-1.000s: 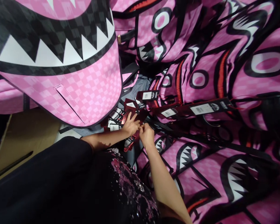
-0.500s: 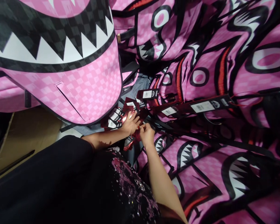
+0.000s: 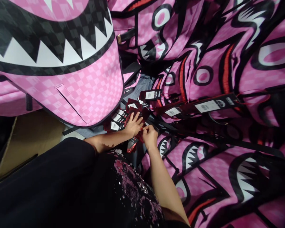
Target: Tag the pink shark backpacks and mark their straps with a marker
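Observation:
My left hand (image 3: 134,125) lies over a pile of dark red and black hang tags (image 3: 117,117), fingers spread and pressing down on them. Close beside it, my right hand (image 3: 150,136) is closed in a pinch. A small bright red bit shows at its fingertips, part of a hang tag or its string; I cannot tell which. Several tags with white barcode labels fan out around both hands, and a shiny red one (image 3: 132,144) lies just below the left hand. A large pink checkered backpack (image 3: 92,91) with a printed toothed mouth rises at the upper left.
More pink backpacks (image 3: 209,76) with printed eyes and teeth are packed along the right, some carrying a long hang tag (image 3: 212,105). A cardboard box (image 3: 35,136) stands at the left. Grey material (image 3: 143,84) shows between the bags.
My left fingers are spread a little wider over the tags, and the shiny glint under them has gone. The right hand keeps its pinch in almost the same place.

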The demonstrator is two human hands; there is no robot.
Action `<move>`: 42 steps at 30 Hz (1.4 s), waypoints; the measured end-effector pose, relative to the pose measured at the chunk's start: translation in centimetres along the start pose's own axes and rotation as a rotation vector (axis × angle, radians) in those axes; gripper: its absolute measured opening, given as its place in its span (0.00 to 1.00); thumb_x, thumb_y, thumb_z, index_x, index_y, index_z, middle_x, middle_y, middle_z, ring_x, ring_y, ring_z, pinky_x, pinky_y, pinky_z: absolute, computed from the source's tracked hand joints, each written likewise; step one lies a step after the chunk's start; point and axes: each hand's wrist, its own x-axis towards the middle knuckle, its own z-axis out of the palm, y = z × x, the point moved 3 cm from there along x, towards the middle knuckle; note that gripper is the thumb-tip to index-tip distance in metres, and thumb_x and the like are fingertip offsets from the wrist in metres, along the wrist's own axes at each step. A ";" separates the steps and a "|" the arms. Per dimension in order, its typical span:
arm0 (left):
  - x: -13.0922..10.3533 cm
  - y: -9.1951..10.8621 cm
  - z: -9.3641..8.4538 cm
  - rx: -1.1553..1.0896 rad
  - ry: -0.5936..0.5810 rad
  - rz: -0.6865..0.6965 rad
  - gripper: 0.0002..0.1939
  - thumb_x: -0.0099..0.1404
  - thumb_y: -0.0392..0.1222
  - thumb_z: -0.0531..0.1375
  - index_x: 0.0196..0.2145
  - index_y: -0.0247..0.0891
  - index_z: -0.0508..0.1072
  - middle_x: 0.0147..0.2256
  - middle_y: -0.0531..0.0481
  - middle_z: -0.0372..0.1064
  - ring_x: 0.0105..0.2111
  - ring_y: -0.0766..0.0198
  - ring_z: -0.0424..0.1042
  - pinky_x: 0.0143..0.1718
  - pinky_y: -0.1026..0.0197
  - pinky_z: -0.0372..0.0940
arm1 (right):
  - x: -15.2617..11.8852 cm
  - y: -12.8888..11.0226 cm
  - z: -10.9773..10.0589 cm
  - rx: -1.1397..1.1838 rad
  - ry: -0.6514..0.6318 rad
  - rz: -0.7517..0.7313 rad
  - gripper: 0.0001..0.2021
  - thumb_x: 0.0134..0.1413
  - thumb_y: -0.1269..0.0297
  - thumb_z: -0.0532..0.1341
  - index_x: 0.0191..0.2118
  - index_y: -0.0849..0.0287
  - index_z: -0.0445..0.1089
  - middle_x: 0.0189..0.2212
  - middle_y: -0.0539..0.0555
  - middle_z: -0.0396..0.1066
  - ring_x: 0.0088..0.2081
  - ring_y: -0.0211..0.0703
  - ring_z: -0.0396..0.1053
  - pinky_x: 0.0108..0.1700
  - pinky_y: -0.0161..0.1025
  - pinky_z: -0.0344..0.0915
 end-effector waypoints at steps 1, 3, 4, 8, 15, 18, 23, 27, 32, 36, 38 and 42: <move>-0.1 -0.1 -0.1 0.011 -0.002 -0.018 0.18 0.63 0.40 0.60 0.51 0.45 0.74 0.65 0.47 0.55 0.70 0.44 0.34 0.68 0.33 0.30 | 0.0 0.0 0.1 0.006 0.003 0.007 0.05 0.50 0.63 0.54 0.26 0.54 0.61 0.24 0.53 0.70 0.27 0.46 0.66 0.35 0.41 0.61; -0.3 -0.1 -0.3 0.016 0.002 -0.011 0.22 0.63 0.40 0.61 0.55 0.43 0.71 0.67 0.45 0.51 0.70 0.44 0.35 0.67 0.31 0.32 | 0.0 0.2 0.1 0.017 0.013 0.028 0.05 0.50 0.62 0.55 0.26 0.54 0.61 0.23 0.53 0.69 0.26 0.45 0.66 0.34 0.40 0.61; -0.3 0.1 -0.5 0.008 0.004 0.019 0.24 0.63 0.41 0.60 0.58 0.43 0.69 0.67 0.45 0.50 0.70 0.44 0.35 0.67 0.31 0.33 | 0.0 0.2 -0.1 0.021 0.019 0.036 0.06 0.50 0.62 0.55 0.25 0.54 0.61 0.23 0.52 0.69 0.26 0.45 0.66 0.33 0.40 0.61; 0.0 1.0 -0.5 -0.034 -0.027 0.123 0.18 0.67 0.39 0.53 0.52 0.43 0.73 0.61 0.51 0.62 0.69 0.49 0.43 0.67 0.32 0.34 | 0.1 0.4 -0.6 0.020 0.028 0.034 0.05 0.48 0.62 0.55 0.25 0.54 0.61 0.22 0.51 0.68 0.25 0.44 0.65 0.33 0.39 0.61; 0.0 0.4 0.5 0.025 -0.001 0.024 0.20 0.65 0.39 0.56 0.54 0.43 0.72 0.67 0.47 0.51 0.70 0.43 0.33 0.66 0.28 0.32 | 0.0 0.6 0.0 0.037 0.057 0.064 0.06 0.50 0.60 0.55 0.25 0.54 0.62 0.20 0.50 0.67 0.23 0.43 0.63 0.32 0.39 0.60; -0.1 0.0 0.1 0.050 -0.015 -0.006 0.26 0.64 0.43 0.59 0.60 0.43 0.66 0.68 0.43 0.44 0.69 0.41 0.33 0.65 0.28 0.34 | 0.1 0.7 0.0 0.065 0.070 0.082 0.07 0.49 0.59 0.56 0.25 0.54 0.62 0.21 0.51 0.69 0.23 0.43 0.64 0.31 0.38 0.60; 0.1 0.7 -0.4 0.051 -0.003 0.113 0.25 0.66 0.43 0.56 0.61 0.43 0.65 0.67 0.45 0.51 0.69 0.42 0.34 0.66 0.29 0.33 | 0.2 0.9 -0.3 0.091 0.065 0.077 0.06 0.48 0.60 0.56 0.25 0.54 0.62 0.21 0.51 0.69 0.24 0.43 0.65 0.31 0.38 0.61; 0.2 0.3 0.4 0.104 -0.067 -0.010 0.25 0.67 0.44 0.56 0.61 0.42 0.65 0.67 0.45 0.49 0.69 0.42 0.34 0.67 0.30 0.31 | 0.0 1.2 0.1 0.095 0.071 0.088 0.07 0.49 0.59 0.56 0.25 0.54 0.63 0.22 0.52 0.70 0.25 0.44 0.66 0.32 0.39 0.62; 0.2 0.4 0.0 0.108 -0.053 -0.010 0.34 0.64 0.49 0.59 0.64 0.37 0.59 0.68 0.40 0.44 0.69 0.42 0.33 0.67 0.31 0.32 | 0.2 1.5 0.2 0.118 0.074 0.101 0.07 0.48 0.59 0.57 0.26 0.55 0.64 0.24 0.52 0.72 0.25 0.44 0.66 0.33 0.39 0.62; 0.2 1.1 -0.6 0.092 -0.049 0.048 0.30 0.67 0.47 0.56 0.64 0.37 0.60 0.67 0.42 0.48 0.69 0.42 0.34 0.66 0.30 0.31 | 0.3 1.3 -0.1 0.133 0.060 0.091 0.06 0.48 0.61 0.57 0.26 0.56 0.65 0.23 0.52 0.71 0.26 0.44 0.67 0.33 0.39 0.62; 0.2 1.1 -0.5 0.090 -0.081 0.044 0.27 0.68 0.46 0.55 0.63 0.39 0.62 0.67 0.44 0.49 0.69 0.42 0.33 0.66 0.30 0.31 | 0.2 1.2 -0.2 0.136 0.057 0.092 0.06 0.48 0.61 0.57 0.26 0.56 0.65 0.24 0.52 0.71 0.25 0.44 0.67 0.34 0.39 0.62; 0.2 0.8 -0.1 0.070 -0.086 0.033 0.26 0.68 0.45 0.56 0.63 0.40 0.62 0.67 0.45 0.49 0.70 0.43 0.31 0.67 0.30 0.30 | -0.1 1.3 0.0 0.156 0.054 0.103 0.07 0.48 0.59 0.57 0.26 0.56 0.64 0.25 0.53 0.72 0.25 0.44 0.66 0.34 0.40 0.61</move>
